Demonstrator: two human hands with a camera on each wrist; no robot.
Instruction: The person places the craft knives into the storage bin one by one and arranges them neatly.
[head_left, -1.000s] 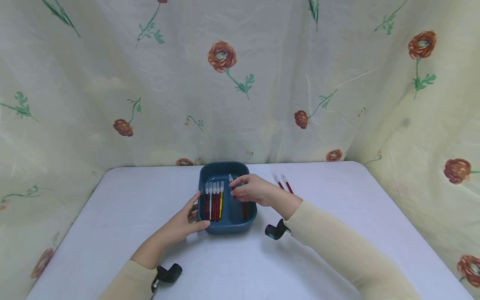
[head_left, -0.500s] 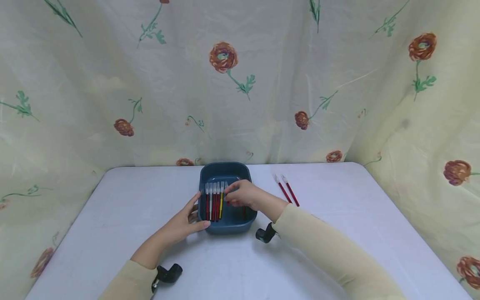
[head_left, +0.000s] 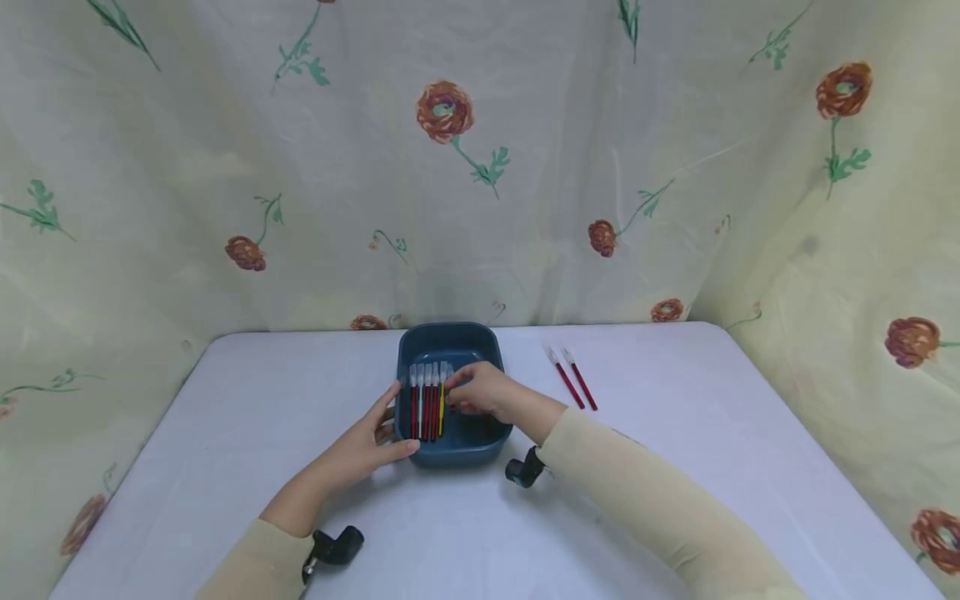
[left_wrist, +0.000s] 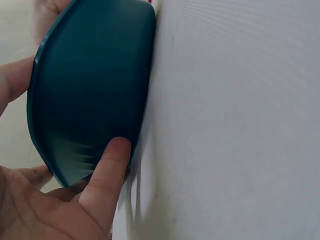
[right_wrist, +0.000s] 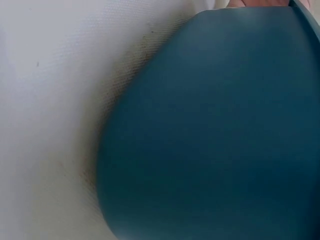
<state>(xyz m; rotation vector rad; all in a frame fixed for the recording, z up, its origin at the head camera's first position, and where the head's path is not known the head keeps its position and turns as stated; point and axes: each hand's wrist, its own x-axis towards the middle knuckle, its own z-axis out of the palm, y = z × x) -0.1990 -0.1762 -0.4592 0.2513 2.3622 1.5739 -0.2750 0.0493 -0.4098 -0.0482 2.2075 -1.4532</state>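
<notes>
A dark blue bin (head_left: 455, 460) stands on the table, its outer wall filling much of the left wrist view. My left hand (head_left: 372, 437) holds its left side, thumb at the near corner and fingers along the wall. Inside, on the left, several slim pen-like sticks (head_left: 427, 404) with clear caps lie side by side, mostly red, one white, one yellow. Reaching into the bin, my right hand (head_left: 483, 390) pinches a red stick (head_left: 452, 407) with a clear cap, right of the yellow stick (head_left: 442, 408). The fingers hide most of it.
Two more red capped sticks (head_left: 573, 382) lie on the white-covered table (head_left: 660, 400) right of the bin, beyond the right forearm. A flowered curtain (head_left: 525, 208) hangs behind the table's back edge and along its sides.
My right hand has moved left within the bin, carrying the red stick from the middle to beside the yellow one. The left hand has stayed in place on the bin.
</notes>
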